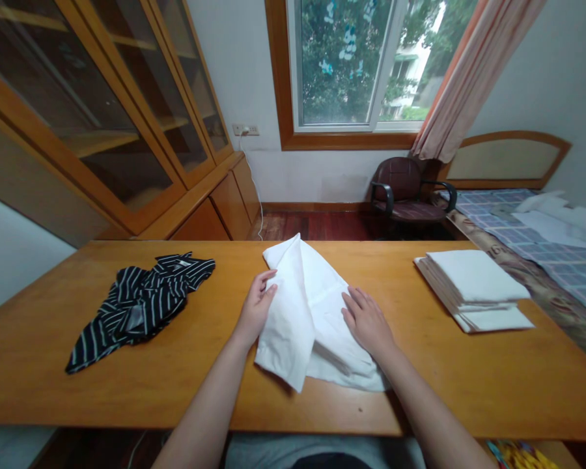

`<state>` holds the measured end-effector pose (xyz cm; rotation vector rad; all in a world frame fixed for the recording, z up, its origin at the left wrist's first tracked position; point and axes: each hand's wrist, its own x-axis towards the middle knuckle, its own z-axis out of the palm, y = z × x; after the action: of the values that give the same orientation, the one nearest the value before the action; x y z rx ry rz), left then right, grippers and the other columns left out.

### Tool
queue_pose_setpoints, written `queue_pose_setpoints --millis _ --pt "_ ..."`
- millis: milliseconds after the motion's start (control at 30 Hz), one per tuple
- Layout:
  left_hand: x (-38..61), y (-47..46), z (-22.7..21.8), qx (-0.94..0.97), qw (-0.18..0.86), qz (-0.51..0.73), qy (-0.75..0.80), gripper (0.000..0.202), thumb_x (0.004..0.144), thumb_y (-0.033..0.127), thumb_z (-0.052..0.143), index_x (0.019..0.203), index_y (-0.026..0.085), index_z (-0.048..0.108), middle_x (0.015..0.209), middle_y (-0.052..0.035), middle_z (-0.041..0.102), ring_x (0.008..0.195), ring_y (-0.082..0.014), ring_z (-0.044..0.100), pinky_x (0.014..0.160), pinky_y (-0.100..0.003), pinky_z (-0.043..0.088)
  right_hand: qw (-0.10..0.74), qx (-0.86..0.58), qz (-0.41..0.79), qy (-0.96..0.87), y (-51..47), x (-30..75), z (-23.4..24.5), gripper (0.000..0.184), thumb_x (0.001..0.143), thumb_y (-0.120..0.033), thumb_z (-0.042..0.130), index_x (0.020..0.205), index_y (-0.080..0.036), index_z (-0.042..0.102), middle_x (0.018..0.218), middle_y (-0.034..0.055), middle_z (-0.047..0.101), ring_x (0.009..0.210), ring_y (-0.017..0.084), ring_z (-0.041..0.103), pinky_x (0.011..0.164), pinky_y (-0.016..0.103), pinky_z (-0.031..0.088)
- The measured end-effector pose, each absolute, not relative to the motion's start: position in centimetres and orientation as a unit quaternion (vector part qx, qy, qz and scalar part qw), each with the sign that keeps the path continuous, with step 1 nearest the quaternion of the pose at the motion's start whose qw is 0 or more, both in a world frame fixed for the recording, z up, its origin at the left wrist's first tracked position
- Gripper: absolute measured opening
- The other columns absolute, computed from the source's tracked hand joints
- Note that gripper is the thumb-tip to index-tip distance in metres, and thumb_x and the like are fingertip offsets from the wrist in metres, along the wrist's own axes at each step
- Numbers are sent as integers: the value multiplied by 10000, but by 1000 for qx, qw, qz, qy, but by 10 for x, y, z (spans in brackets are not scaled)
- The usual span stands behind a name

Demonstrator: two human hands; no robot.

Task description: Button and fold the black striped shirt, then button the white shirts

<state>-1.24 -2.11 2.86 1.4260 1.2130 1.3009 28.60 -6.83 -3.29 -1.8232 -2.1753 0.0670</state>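
A partly folded white cloth (293, 306) lies on the wooden table in front of me, with one side raised into a fold and its tip pointing to the far edge. My left hand (258, 305) pinches the raised left edge between thumb and fingers. Flat on the cloth's right part rests my right hand (368, 317), its fingers stretched out. To the left is a crumpled black garment with white stripes (144, 299). A stack of folded white pieces (473, 280) stands on the right side of the table.
The wooden table (215, 391) spans the foreground. Behind it are a glass-door cabinet (195, 179), a window with a pink curtain (478, 78), and a dark red armchair (403, 189). A bed with a checked cover (547, 241) stands at the right.
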Motion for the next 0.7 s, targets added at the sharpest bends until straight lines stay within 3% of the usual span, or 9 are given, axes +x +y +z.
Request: queue_pose_setpoints --millis 167,300,367,500,700 --pt "-31 -37 22 563 397 497 528 416 857 452 613 1185 197 605 1231 -100 649 1096 -228 624 938 -333 503 140 -652 -4 -745 -71 302 -39 428 1003 -370 439 1379 -205 562 1508 96 482 1414 315 370 1148 506 330" --pt "-35 -56 20 555 409 471 551 408 886 468 564 1184 194 619 1202 -95 671 1050 -230 646 897 -339 525 167 -634 -18 -755 -66 291 -30 366 960 -250 502 1306 -187 604 1454 116 521 1390 329 383 1140 506 354" --pt "-34 -63 21 560 403 464 556 389 899 460 545 1172 195 629 1199 -92 675 1083 -238 638 945 -359 510 191 -602 -11 -775 -56 279 -23 370 951 -207 503 1308 -192 599 1452 122 517 1379 312 399 1139 497 364" --pt "-33 -70 20 587 364 458 560 352 928 441 513 1154 204 643 1227 -88 664 1196 -247 586 1075 -396 427 196 -482 43 -853 -32 256 -17 338 976 -257 522 1301 -224 608 1427 98 545 1325 255 463 1124 449 398" --pt "-39 -70 18 589 314 470 578 342 944 430 484 1143 205 646 1204 -91 669 1180 -250 597 1061 -405 443 160 -482 40 -861 -20 246 -17 323 988 -369 538 1277 -254 623 1365 75 579 1245 249 492 1092 412 400"
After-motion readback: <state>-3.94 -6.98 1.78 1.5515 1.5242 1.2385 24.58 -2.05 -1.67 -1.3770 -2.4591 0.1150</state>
